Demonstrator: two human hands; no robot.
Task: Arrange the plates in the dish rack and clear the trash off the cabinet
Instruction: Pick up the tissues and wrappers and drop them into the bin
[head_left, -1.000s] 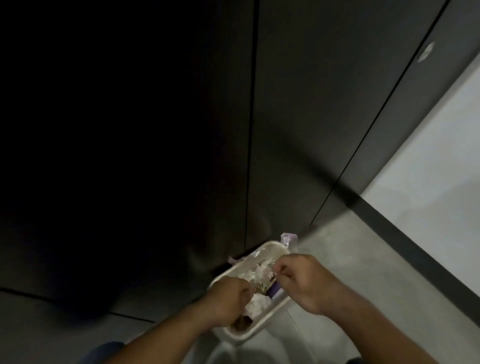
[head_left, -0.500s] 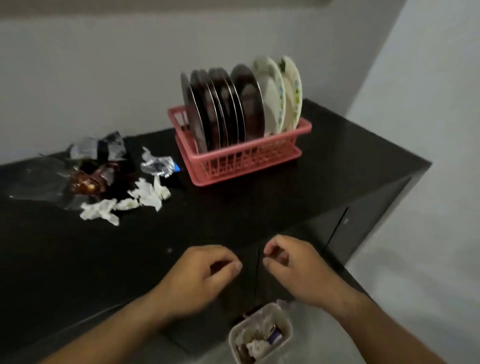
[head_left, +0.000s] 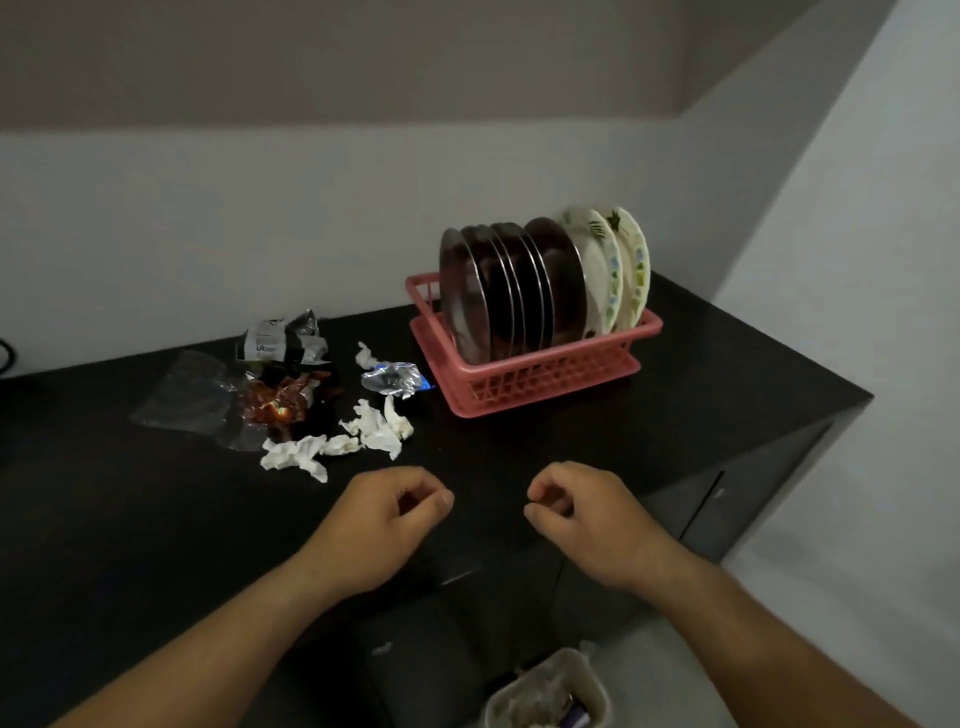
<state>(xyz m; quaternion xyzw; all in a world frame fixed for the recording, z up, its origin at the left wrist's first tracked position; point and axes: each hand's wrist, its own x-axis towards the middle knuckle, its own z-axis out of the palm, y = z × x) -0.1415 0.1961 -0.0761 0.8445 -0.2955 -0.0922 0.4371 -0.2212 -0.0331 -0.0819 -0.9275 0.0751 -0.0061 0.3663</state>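
A pink dish rack (head_left: 540, 382) stands on the black cabinet top (head_left: 727, 395) with several steel plates (head_left: 511, 291) and two white patterned plates (head_left: 615, 270) upright in it. Left of the rack lies trash: white crumpled tissues (head_left: 343, 441), a silver foil wrapper (head_left: 392, 379), a brown wrapper (head_left: 278, 405), a black-and-white packet (head_left: 283, 340) and a clear plastic bag (head_left: 192, 400). My left hand (head_left: 379, 525) and my right hand (head_left: 587, 519) hover over the cabinet's front part, fingers loosely curled, holding nothing. Both hands are well short of the trash.
A small white bin (head_left: 550, 693) with trash inside sits on the floor below the cabinet's front edge. White walls (head_left: 831, 260) close in behind and to the right. The cabinet's doors (head_left: 701, 514) face the floor space at right.
The view has swung up from the bin to the cabinet top. Both hands left the bin, rose over the cabinet front and now hold nothing.
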